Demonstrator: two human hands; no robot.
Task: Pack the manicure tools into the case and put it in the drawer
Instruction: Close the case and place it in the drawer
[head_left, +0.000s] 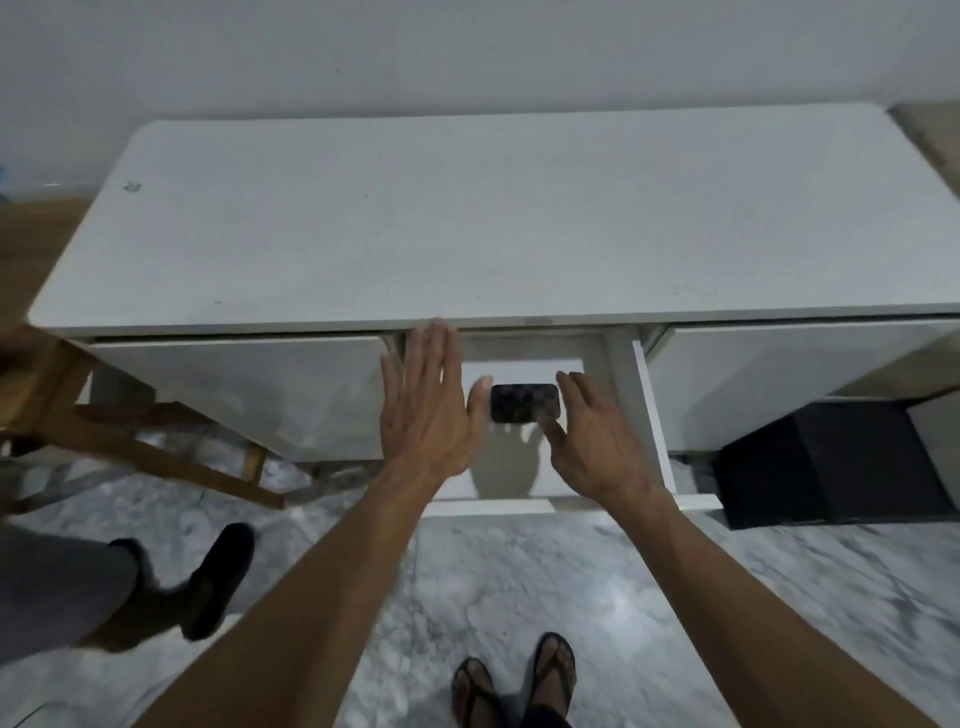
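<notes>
A small dark rectangular case (524, 402) lies flat on the white floor of the pulled-out middle drawer (652, 415) of a white desk. My left hand (426, 402) hovers just left of the case, fingers spread flat, thumb close to the case's left end. My right hand (592, 434) hovers just right of it, fingers apart, thumb near its lower right corner. Neither hand grips the case. No loose manicure tools are in sight.
The white desk top (467, 223) stretches above the drawer. Shut drawer fronts flank the open one, left (249, 395) and right (789, 384). A wooden chair (104, 415) stands at left, a black box (826, 462) at right. Another person's leg (156, 582) stands on the marble floor.
</notes>
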